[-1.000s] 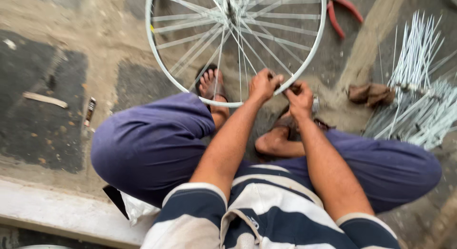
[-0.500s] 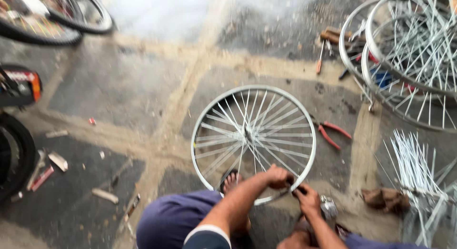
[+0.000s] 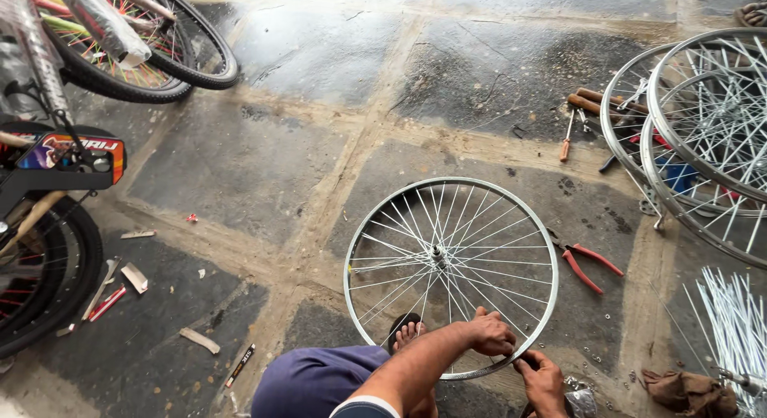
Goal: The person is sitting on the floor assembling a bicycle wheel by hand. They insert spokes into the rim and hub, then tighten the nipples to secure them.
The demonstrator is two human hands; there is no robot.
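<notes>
A silver spoked wheel rim (image 3: 375,226) lies flat on the stone floor in front of me, its hub (image 3: 439,256) at the centre. My left hand (image 3: 489,335) is closed over the rim's near edge. Just to its right, my right hand (image 3: 545,384) has its fingers curled against the same edge; whether it also holds some small part I cannot tell. My bare foot (image 3: 407,333) shows through the spokes, and my blue-trousered knee (image 3: 319,382) is below it.
Red-handled pliers (image 3: 587,263) lie right of the rim. Several bare rims (image 3: 703,146) are stacked at the right, with hand tools (image 3: 587,103) behind, loose spokes (image 3: 735,330) and a brown rag (image 3: 691,391) nearer. Bicycles (image 3: 48,226) stand at the left, and a tyred wheel (image 3: 152,43) at the top left.
The view has lifted from my lap out across the floor, so the whole rim and the surroundings show. Both hands remain at the rim's near edge.
</notes>
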